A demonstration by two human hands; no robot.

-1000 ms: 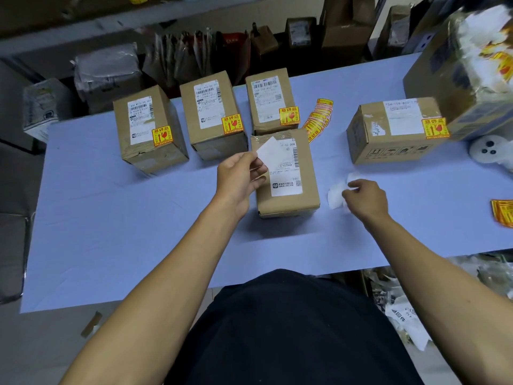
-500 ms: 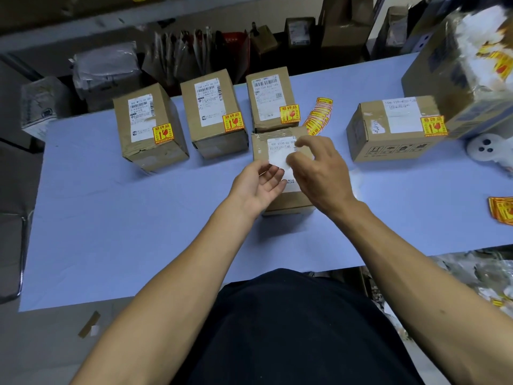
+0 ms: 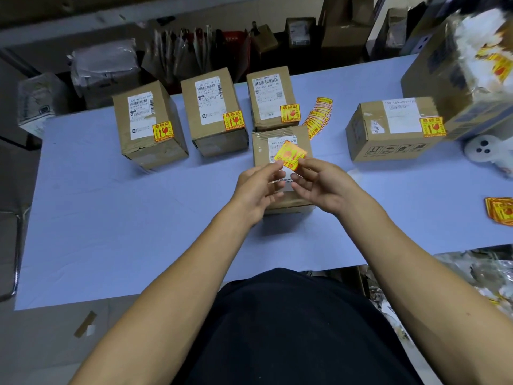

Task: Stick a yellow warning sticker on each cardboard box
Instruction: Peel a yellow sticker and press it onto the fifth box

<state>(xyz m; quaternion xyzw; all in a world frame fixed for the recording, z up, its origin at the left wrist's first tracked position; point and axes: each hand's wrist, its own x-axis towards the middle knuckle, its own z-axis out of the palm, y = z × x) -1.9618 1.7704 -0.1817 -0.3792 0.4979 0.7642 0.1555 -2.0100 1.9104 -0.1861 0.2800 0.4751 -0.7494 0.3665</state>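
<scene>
Yellow with red print, a square warning sticker [image 3: 290, 156] is held up between two bare hands above the middle of a pale blue table [image 3: 111, 218]. The left hand [image 3: 256, 187] pinches its near left edge between thumb and fingertips, and the right hand [image 3: 322, 184] pinches its near right corner in the same way, so both hands are closed on the sticker. It is tilted like a diamond and hangs over the white shipping label of the nearest cardboard box [image 3: 283, 145], which lies just beyond the hands and carries no yellow sticker on the surfaces that show (the hands hide its near half).

Beyond it, along the far edge of the table, three more boxes stand in a row: the left box [image 3: 147, 126], the middle box [image 3: 213, 112] and the right box [image 3: 273, 97]. Each has a white label and a yellow sticker at the label's near right corner. A fifth box [image 3: 388, 129], wider and lower, sits well apart to the right, also already stickered. Between it and the row lies a fanned strip of spare stickers [image 3: 319, 115]. Another small stack of stickers [image 3: 499, 211] rests at the table's right edge. A large carton [image 3: 449, 68] fills the far right corner, blurred.
</scene>
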